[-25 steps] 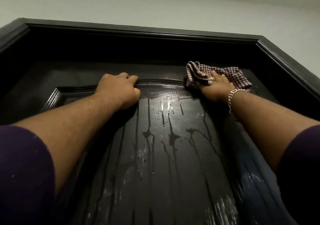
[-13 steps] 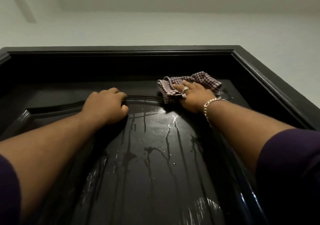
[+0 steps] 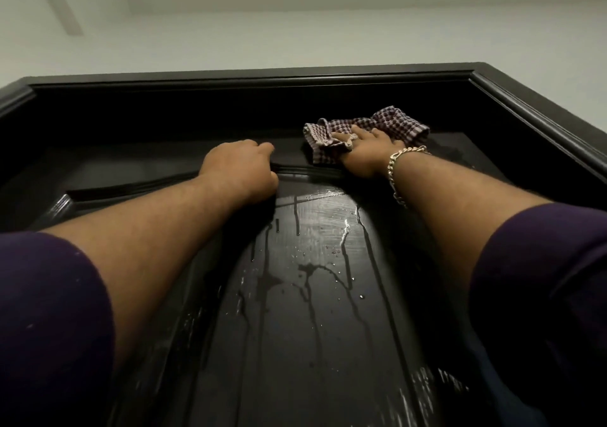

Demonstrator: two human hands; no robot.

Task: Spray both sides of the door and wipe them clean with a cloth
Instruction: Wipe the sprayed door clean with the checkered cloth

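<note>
A right hand [image 3: 364, 154] presses a crumpled purple-checked cloth [image 3: 387, 124] against the wet, glossy black panelled door [image 3: 312, 311] near its top; the left hand [image 3: 239, 167], fingers curled, grips the panel moulding [image 3: 131, 187].

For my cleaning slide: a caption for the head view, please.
Right hand presses a checked cloth on the wet dark wooden door; left hand braces on its moulding.

The door [image 3: 328, 295] is dark and glossy, with a raised arched panel. It is wet: drops and thin streaks run down its middle. The checked cloth [image 3: 387, 124] lies crumpled against its upper part, under my right hand [image 3: 364, 154].
</note>
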